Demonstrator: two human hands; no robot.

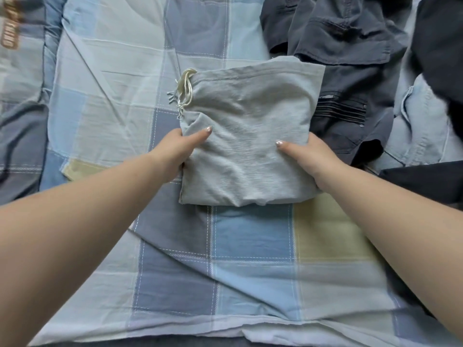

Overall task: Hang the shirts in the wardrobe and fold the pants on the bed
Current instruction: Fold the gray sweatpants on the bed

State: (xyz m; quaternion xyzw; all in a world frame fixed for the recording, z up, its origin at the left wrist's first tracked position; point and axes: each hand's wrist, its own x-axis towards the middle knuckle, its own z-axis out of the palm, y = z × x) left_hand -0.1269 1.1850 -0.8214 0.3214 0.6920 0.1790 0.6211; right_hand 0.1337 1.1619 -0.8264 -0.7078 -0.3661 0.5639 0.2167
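The grey pants [250, 146], folded into a rough square, lie in the middle of the bed on the checked cover [250, 246], their cream drawstring [185, 90] spilling off the far left corner. My left hand [179, 149] grips the left edge, thumb on top and fingers tucked under. My right hand [310, 159] grips the right edge the same way. Just right of the pants, touching them, lies a heap of dark clothes [345, 71]. Further right sits a light blue denim shirt [421, 121].
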